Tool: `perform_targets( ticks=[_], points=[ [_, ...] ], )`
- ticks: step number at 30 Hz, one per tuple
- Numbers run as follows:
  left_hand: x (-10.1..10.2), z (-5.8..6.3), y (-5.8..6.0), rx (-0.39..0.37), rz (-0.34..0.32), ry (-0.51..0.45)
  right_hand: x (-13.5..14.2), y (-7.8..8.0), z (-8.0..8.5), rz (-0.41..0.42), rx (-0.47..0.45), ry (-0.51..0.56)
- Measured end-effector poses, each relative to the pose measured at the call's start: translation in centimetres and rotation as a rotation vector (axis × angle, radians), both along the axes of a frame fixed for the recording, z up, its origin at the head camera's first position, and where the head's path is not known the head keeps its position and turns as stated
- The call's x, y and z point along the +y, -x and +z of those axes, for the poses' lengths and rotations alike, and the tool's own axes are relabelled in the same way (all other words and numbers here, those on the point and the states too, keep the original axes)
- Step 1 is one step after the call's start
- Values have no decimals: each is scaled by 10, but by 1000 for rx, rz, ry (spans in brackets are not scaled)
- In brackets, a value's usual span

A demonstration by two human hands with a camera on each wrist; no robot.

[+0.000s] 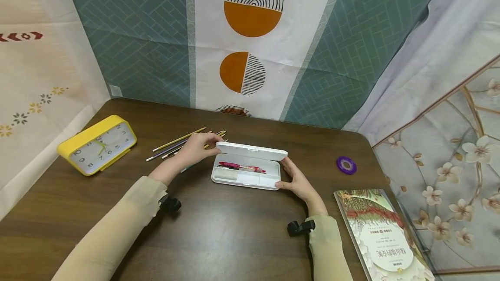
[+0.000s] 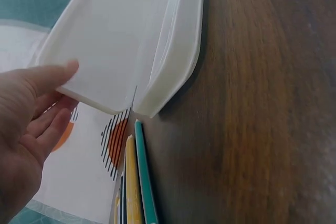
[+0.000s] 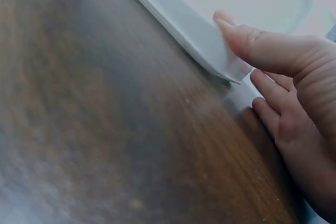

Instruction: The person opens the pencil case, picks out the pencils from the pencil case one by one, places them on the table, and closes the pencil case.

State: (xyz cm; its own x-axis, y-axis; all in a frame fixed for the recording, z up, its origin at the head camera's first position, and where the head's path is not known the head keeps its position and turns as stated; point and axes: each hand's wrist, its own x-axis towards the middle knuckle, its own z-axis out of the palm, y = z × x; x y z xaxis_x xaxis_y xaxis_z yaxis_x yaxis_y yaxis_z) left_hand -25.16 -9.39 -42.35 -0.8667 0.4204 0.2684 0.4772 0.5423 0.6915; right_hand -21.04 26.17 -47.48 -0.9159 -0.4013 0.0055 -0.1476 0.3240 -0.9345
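Observation:
A white pencil case (image 1: 269,181) lies on the table with its hinged lid (image 1: 251,149) raised. Inside it are a red pen (image 1: 244,167) and a darker pen partly hidden behind it. My left hand (image 1: 195,147) pinches the left end of the lid; in the left wrist view, the thumb of the left hand (image 2: 23,124) is on the lid's inner face, fingers behind. At the right end, my right hand (image 1: 297,181) grips the case. The right wrist view shows that hand's thumb (image 3: 262,48) over the rim and its fingers behind.
Several pencils (image 1: 179,139) lie loose left of the case, close to my left hand. A yellow alarm clock (image 1: 97,144) stands at the far left. To the right are a purple roll of tape (image 1: 346,165) and a book (image 1: 384,233) near the table's edge.

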Motion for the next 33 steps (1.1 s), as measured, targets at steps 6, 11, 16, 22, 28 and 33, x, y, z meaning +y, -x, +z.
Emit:
perform_targets(
  ticks=[6,11,16,22,28,33],
  points=[
    [-5,-4,-8,-5,-23,12,4,5,-11,10,10,4],
    [-7,-9,-14,2,-43,-1,6,6,-12,39,64,29],
    [-9,-14,-18,23,-58,16,7,6,-12,41,71,-18],
    [-11,-14,-22,-9,-77,26,7,6,-13,58,67,16],
    [-12,-16,-20,-85,-101,42,6,6,-13,67,41,40],
    [-13,-20,-18,-146,-118,92,6,5,-13,61,35,8]
  ],
)
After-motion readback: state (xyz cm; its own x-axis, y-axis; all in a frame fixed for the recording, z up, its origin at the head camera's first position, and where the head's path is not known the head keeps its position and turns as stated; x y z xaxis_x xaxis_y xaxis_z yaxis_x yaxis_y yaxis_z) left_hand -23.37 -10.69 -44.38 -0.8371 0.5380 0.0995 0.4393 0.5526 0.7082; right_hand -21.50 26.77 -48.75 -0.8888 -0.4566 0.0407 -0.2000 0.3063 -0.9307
